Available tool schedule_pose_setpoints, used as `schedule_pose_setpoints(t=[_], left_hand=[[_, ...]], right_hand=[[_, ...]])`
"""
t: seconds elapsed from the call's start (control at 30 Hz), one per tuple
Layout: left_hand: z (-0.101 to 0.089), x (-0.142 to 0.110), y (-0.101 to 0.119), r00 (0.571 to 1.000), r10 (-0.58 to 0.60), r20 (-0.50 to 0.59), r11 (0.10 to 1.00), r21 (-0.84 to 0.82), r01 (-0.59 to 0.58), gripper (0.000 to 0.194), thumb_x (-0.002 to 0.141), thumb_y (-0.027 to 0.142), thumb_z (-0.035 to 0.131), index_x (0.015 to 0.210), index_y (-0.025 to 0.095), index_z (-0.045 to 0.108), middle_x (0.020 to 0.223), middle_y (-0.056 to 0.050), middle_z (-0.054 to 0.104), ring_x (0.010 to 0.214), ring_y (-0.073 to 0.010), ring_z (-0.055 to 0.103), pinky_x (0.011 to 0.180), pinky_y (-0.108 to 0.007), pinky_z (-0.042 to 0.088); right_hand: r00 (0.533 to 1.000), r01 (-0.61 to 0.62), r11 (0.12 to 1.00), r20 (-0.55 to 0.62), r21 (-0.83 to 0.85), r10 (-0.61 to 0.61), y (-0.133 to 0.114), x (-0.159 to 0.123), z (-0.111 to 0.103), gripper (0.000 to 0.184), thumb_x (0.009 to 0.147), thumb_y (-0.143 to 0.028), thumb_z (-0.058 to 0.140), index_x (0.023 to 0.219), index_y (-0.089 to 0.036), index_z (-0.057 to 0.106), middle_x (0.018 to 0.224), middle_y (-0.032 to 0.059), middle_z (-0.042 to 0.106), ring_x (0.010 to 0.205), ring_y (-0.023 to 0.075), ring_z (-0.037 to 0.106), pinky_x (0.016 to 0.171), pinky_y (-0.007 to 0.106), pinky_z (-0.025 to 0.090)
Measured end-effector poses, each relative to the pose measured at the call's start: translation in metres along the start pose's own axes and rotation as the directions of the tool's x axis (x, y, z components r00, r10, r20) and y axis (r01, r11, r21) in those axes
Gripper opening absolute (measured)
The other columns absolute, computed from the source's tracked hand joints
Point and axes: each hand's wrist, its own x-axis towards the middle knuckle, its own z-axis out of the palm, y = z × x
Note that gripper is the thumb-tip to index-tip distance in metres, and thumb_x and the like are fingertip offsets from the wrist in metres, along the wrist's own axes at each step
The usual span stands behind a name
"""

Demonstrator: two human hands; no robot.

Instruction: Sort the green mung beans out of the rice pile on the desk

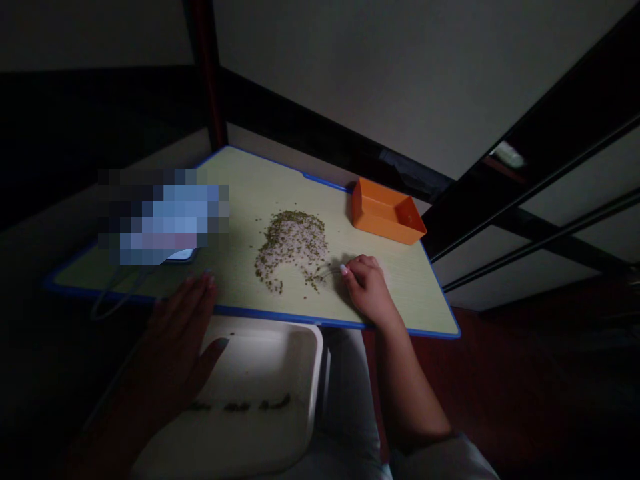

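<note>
A loose pile of small green and pale pinkish-white grains (299, 243) is spread on the middle of the table, with a curved gap on its near side. My right hand (367, 283) rests at the pile's right, its fingers closed. Thin greyish curved lines run from its fingertips toward the grains; what the fingers hold is not clear. My left hand (183, 333) is open with fingers stretched out, at the table's near edge and partly over a white tray (319, 360). Several small dark clumps lie in that tray.
An orange open box (387, 223) stands at the table's back right. The pale tabletop (245, 173) has a blue rim. At the left, a lit device (183, 255) is mostly blurred out, with a cable (97, 310) hanging near it. Wall panels border the far side.
</note>
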Motion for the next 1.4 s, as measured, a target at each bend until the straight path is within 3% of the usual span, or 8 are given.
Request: schedule_pose_setpoints(t=[0.23, 0.97, 1.4], left_hand=[[-0.002, 0.001, -0.001, 0.999, 0.037, -0.007, 0.999, 0.004, -0.037, 0.07, 0.098, 0.045, 0.029, 0.161, 0.029, 0.004, 0.164, -0.02, 0.038, 0.154, -0.0391, 0.034, 0.112, -0.073, 0.044], [0.0, 0.0, 0.0, 1.0, -0.009, -0.002, 1.0, -0.009, 0.009, 0.07, 0.098, 0.048, 0.03, 0.161, 0.031, 0.005, 0.166, -0.014, 0.036, 0.156, -0.0345, 0.031, 0.118, -0.067, 0.04], [0.0, 0.0, -0.001, 1.0, -0.004, 0.001, 1.0, -0.019, 0.004, 0.07, 0.098, 0.048, 0.029, 0.161, 0.031, 0.006, 0.167, -0.015, 0.035, 0.156, -0.0344, 0.03, 0.119, -0.067, 0.038]], right_hand=[[0.999, -0.012, 1.0, -0.043, 0.005, 0.012, -0.002, 0.001, 0.001, 0.029, 0.101, -0.03, 0.051, 0.076, -0.022, 0.064, 0.087, 0.0074, 0.064, 0.091, 0.0247, 0.054, 0.085, 0.038, 0.041], [0.999, 0.031, 0.998, -0.014, 0.063, -0.03, -0.01, -0.002, 0.004, 0.027, 0.1, -0.027, 0.053, 0.076, -0.022, 0.065, 0.088, 0.0067, 0.063, 0.095, 0.0245, 0.054, 0.088, 0.04, 0.04], [0.999, -0.027, 1.0, -0.032, 0.007, 0.027, -0.013, -0.001, 0.004, 0.032, 0.101, -0.028, 0.051, 0.072, -0.021, 0.062, 0.087, 0.0073, 0.063, 0.092, 0.0245, 0.053, 0.085, 0.039, 0.039]])
